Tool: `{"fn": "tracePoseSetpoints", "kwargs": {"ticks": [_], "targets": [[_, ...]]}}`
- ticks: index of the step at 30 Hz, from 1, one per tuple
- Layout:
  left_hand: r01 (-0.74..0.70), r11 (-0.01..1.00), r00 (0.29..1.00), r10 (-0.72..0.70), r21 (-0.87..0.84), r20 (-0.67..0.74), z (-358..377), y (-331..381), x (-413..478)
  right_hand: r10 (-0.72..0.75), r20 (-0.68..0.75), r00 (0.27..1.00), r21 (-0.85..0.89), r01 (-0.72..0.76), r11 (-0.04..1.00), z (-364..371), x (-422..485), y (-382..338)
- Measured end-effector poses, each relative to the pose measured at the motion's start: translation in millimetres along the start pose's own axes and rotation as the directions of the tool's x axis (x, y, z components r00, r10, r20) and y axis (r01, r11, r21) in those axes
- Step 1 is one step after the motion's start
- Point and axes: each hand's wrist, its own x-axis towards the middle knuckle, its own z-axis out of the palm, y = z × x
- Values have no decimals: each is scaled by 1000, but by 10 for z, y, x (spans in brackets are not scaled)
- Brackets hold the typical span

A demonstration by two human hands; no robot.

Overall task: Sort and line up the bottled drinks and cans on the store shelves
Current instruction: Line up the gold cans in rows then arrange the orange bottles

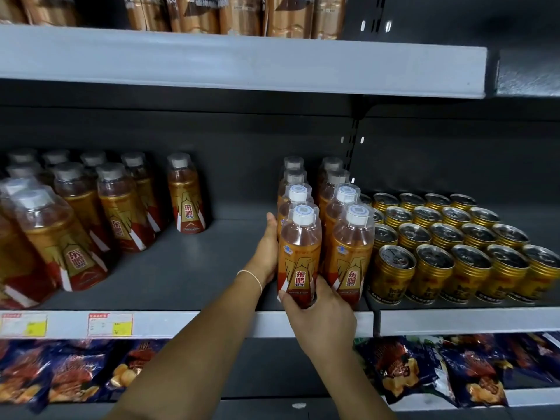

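Note:
Two rows of orange drink bottles stand on the middle shelf. My right hand grips the base of the front bottle of the left row, at the shelf's front edge. My left hand lies flat against the left side of the bottles behind it, fingers straight. The right row's front bottle stands beside it. A lone bottle stands farther back to the left. A larger group of the same bottles fills the shelf's left end. Gold cans stand in rows on the right.
Bare shelf floor lies between the left bottle group and my hands. Price tags hang on the shelf's front strip. Snack bags fill the shelf below. Brown bottles stand on the shelf above.

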Motion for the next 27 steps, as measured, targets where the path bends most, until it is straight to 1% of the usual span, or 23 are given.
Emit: {"fn": "tracePoseSetpoints", "kwargs": {"ticks": [4,10,16,27], "targets": [[30,1000,1000,-30,1,-10,-7,-15,11,3,-4,1000,2,-3,1000,-2,-4,0],[61,997,995,-57,49,-85,-62,-19,7,-17,-9,1000,-17,17,1000,-7,-19,4],[80,995,992,-74,52,-101,-24,-4,-35,-37,-15,999,-2,37,999,-22,-13,26],[81,995,992,-75,60,-106,9,23,-106,-22,-16,1000,25,22,999,-30,-18,19]]}}
